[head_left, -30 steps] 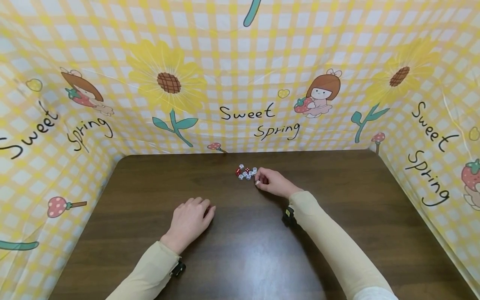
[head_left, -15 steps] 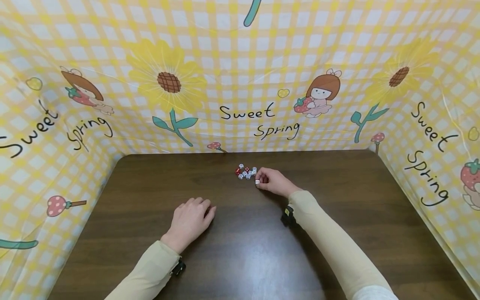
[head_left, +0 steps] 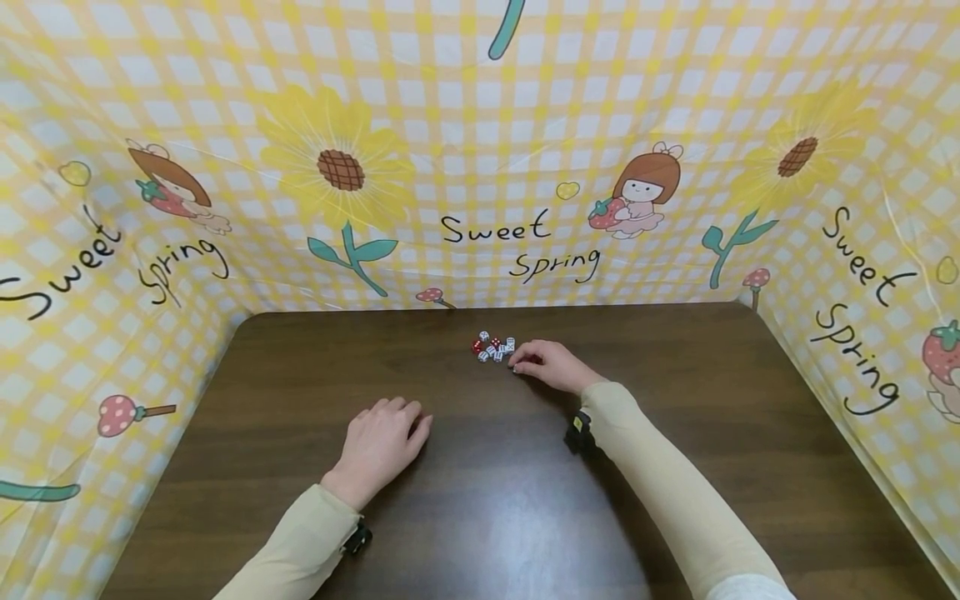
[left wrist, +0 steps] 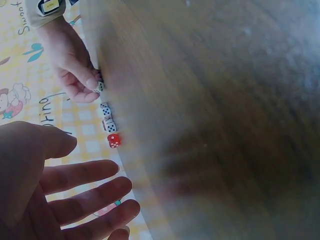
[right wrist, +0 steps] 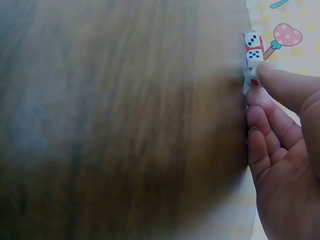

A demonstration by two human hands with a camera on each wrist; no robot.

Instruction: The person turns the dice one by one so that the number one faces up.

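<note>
At the far middle of the table, my right hand [head_left: 551, 365] pinches a white die [right wrist: 253, 79] between thumb and fingers, a red pip facing the right wrist camera. In the head view this die is almost wholly hidden by the fingers. Just left of them lies a loose cluster of white dice [head_left: 491, 352] with blue pips, and among them red dice [head_left: 477, 346]. My left hand [head_left: 382, 446] rests on the table nearer me, palm down and holding nothing; its fingers [left wrist: 92, 200] are spread and relaxed in the left wrist view.
The dark wooden table [head_left: 480, 500] is enclosed at the back and both sides by a yellow checked cloth [head_left: 480, 150]. The dice lie close to the table's back edge. A small black device [head_left: 579, 432] is strapped to the right wrist, another [head_left: 357, 536] to the left.
The pinched die showed at the right fingertips half a second ago and is now mostly covered, the fingers having shifted slightly. The left hand and the dice cluster stay put.
</note>
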